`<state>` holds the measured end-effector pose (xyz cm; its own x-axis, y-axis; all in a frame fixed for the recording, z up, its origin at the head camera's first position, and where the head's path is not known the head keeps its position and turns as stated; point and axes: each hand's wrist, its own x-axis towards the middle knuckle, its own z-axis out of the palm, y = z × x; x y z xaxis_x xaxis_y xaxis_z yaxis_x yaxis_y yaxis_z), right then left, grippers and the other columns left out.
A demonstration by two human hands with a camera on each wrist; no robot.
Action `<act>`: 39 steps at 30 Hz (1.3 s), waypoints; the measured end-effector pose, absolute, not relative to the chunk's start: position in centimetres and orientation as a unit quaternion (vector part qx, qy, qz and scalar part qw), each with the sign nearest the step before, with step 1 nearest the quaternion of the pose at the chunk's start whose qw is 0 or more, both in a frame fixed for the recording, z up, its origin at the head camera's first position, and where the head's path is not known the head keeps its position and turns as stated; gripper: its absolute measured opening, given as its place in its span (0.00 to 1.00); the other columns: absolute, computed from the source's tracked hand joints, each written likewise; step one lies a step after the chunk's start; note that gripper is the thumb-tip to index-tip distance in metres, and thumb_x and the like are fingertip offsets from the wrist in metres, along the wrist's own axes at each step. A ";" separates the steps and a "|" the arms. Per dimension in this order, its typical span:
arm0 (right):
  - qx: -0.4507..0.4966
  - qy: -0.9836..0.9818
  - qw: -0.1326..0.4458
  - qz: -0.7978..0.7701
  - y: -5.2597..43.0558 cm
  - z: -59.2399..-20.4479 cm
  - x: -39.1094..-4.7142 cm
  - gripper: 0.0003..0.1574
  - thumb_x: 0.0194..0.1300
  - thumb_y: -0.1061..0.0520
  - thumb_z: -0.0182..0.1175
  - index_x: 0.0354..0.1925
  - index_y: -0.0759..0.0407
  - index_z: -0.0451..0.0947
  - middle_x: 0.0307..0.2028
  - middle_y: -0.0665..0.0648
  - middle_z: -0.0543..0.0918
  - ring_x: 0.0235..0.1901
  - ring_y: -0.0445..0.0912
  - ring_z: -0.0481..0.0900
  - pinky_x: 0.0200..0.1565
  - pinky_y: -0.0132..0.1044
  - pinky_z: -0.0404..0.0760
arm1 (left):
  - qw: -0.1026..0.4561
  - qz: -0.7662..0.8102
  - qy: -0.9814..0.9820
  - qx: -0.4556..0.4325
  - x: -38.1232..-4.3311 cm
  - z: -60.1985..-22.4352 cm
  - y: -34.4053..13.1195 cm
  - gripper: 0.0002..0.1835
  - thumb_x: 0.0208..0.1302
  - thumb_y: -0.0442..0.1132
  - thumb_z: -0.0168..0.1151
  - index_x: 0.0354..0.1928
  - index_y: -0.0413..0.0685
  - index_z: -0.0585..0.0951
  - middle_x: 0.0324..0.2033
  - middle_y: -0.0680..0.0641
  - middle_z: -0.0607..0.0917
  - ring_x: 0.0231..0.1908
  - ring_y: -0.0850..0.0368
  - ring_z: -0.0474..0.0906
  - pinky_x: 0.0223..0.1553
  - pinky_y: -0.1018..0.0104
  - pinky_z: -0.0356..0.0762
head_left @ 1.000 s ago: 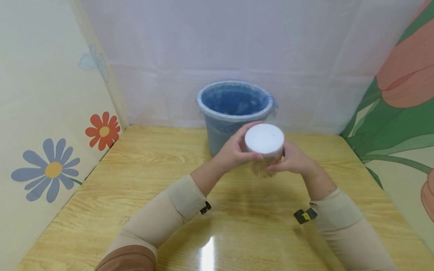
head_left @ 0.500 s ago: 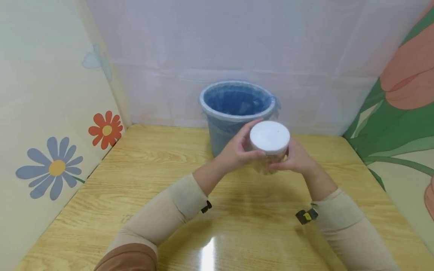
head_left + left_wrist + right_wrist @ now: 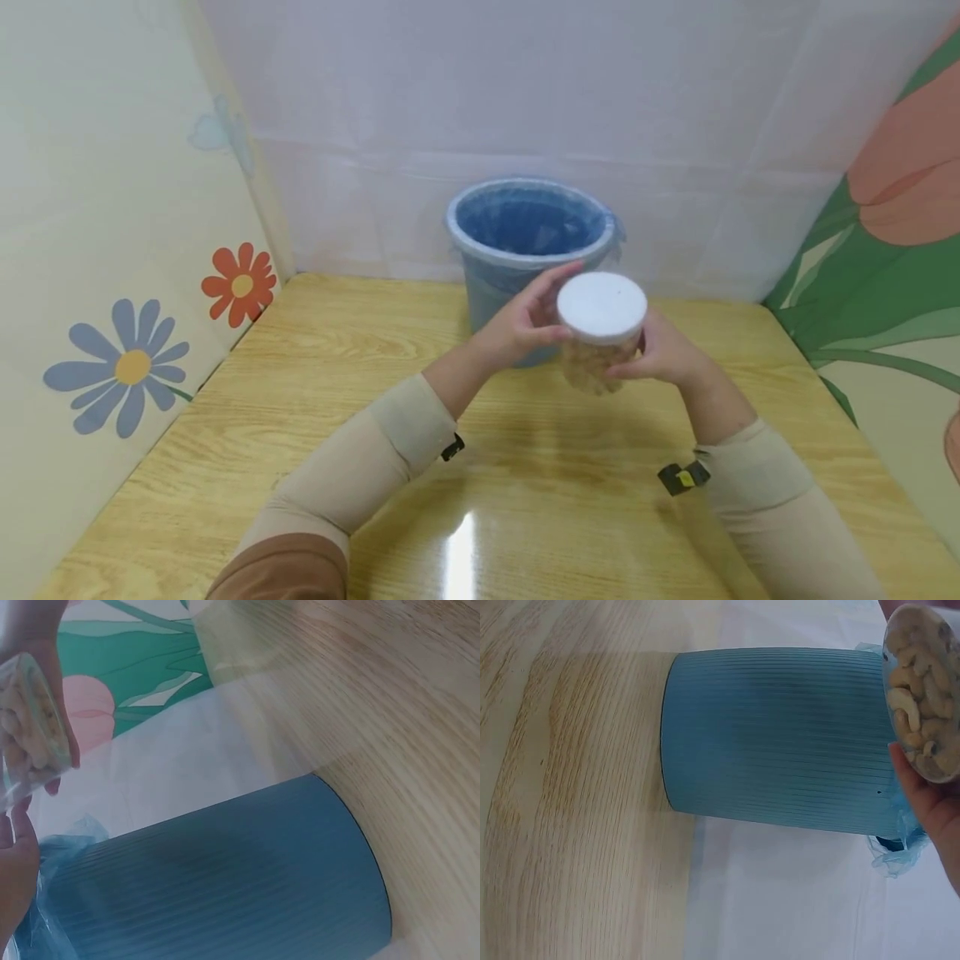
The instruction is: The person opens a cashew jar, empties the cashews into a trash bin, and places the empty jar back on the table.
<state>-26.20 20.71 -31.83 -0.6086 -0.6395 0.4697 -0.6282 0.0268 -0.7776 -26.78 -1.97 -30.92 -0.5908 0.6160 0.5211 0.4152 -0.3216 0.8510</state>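
A clear jar (image 3: 588,367) with a round white lid (image 3: 602,305) is raised above the table in front of the bin. Cashew nuts (image 3: 922,690) show through its base in the right wrist view. My left hand (image 3: 516,329) holds the jar's upper left side, thumb tip right at the lid's edge and index finger reaching behind. From the right, my right hand (image 3: 667,354) grips the jar's body, its thumb across the front below the lid. The far-side fingers of both hands are partly hidden behind the jar.
A blue bin (image 3: 487,287) lined with a translucent bag (image 3: 618,233) stands at the back of the wood-grain table (image 3: 360,358). A white sheet (image 3: 390,75) hangs behind it. Flower-painted panels (image 3: 75,233) flank the table on both sides.
The jar has shifted slightly right, and more of its contents shows below the lid. My left thumb has slid left from the jar's front to the lid's edge.
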 end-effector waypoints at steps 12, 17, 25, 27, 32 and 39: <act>-0.472 0.717 0.028 -0.512 21.0 -31.9 -25.9 0.55 0.33 0.72 0.69 0.60 0.75 0.54 0.53 0.49 0.71 0.53 0.43 0.69 0.56 0.31 0.69 | 0.111 0.673 0.557 0.474 -27.1 -30.9 -2.4 0.56 0.45 0.58 0.68 0.67 0.33 0.51 0.62 0.32 0.60 0.57 0.48 0.66 0.55 0.54 0.71; -0.493 0.700 0.057 -0.514 20.6 -31.9 -25.8 0.52 0.37 0.70 0.69 0.60 0.74 0.55 0.53 0.48 0.71 0.53 0.42 0.70 0.56 0.33 0.70 | 0.118 0.675 0.552 0.475 -27.1 -30.8 -2.4 0.58 0.44 0.58 0.69 0.67 0.33 0.49 0.63 0.32 0.57 0.58 0.48 0.65 0.55 0.55 0.71; -0.484 0.689 0.078 -0.534 20.2 -32.0 -25.8 0.51 0.41 0.67 0.70 0.62 0.61 0.56 0.54 0.50 0.70 0.54 0.43 0.68 0.58 0.32 0.67 | 0.127 0.671 0.554 0.477 -27.0 -30.6 -2.4 0.60 0.41 0.62 0.69 0.67 0.32 0.52 0.61 0.31 0.61 0.59 0.48 0.64 0.60 0.55 0.65; -0.479 0.693 0.074 -0.535 20.2 -32.0 -25.8 0.53 0.40 0.68 0.70 0.63 0.63 0.55 0.55 0.50 0.69 0.54 0.44 0.67 0.58 0.32 0.67 | 0.119 0.673 0.553 0.478 -27.0 -30.7 -2.4 0.60 0.41 0.63 0.68 0.66 0.30 0.53 0.61 0.30 0.62 0.58 0.49 0.65 0.60 0.55 0.64; -0.458 0.702 0.064 -0.541 20.0 -31.8 -25.8 0.55 0.37 0.72 0.69 0.63 0.65 0.54 0.55 0.51 0.69 0.55 0.45 0.67 0.59 0.33 0.65 | 0.091 0.683 0.550 0.472 -27.1 -30.9 -2.2 0.60 0.39 0.64 0.68 0.64 0.27 0.54 0.60 0.29 0.63 0.56 0.50 0.68 0.59 0.54 0.65; -0.418 0.721 0.048 -0.551 19.7 -31.6 -25.6 0.56 0.38 0.73 0.68 0.63 0.69 0.52 0.56 0.53 0.67 0.55 0.45 0.66 0.58 0.33 0.66 | 0.053 0.681 0.585 0.437 -26.5 -30.6 -1.8 0.57 0.41 0.64 0.67 0.65 0.33 0.57 0.59 0.33 0.65 0.56 0.48 0.68 0.57 0.57 0.69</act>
<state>-25.58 19.72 -31.62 -0.6458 -0.6556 0.3914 -0.5502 0.0441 -0.8339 -26.52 -1.83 -30.59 -0.6126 0.5834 0.5333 0.4399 -0.3089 0.8433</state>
